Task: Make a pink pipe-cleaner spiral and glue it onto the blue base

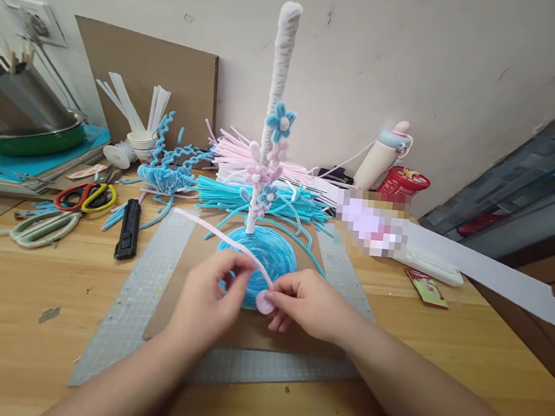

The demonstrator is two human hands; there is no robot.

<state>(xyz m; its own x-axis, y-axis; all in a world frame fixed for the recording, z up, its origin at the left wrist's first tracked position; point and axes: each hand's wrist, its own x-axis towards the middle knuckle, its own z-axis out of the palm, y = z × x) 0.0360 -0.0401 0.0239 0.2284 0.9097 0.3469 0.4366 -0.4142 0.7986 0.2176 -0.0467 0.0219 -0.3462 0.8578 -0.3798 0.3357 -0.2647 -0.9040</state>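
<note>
A pink pipe cleaner runs between my hands, its free end reaching up to the left. Its other end is wound into a small flat coil, which my right hand pinches between thumb and fingers. My left hand has thumb and forefinger closed on the strand just left of the coil. Behind them lies a round blue coiled base, partly hidden by my hands. From it rises a white wrapped post bearing fuzzy flowers, among them a blue flower and a lilac flower.
Cardboard lies on a grey cutting mat. Bundles of blue pipe cleaners and pink ones sit behind. Scissors and a black cutter are left; a bottle and red tub stand right.
</note>
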